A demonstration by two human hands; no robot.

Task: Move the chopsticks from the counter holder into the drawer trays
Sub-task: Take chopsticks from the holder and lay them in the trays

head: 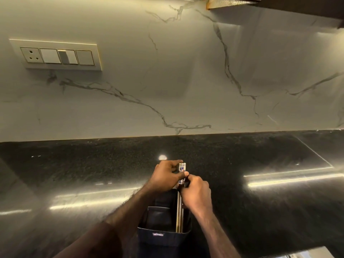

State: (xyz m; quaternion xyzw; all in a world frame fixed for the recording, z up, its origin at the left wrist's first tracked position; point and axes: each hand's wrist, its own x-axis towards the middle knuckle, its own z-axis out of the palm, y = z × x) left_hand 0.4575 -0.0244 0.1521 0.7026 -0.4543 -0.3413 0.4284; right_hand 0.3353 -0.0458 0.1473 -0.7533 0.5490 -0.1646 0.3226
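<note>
Both hands, left hand (167,175) and right hand (197,192), curl their fingers (183,174) round the chopsticks (180,211) standing upright in the dark holder (163,235) on the black tabletop (260,211).

Your left hand (167,175) and right hand (197,192) meet at lower center of the frame, both pinching with curled fingers.

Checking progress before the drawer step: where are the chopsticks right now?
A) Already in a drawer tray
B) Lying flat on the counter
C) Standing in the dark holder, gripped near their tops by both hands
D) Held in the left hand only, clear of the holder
C: the chopsticks still reach down into the holder, with the left hand and right hand pinching their patterned tops.
</note>
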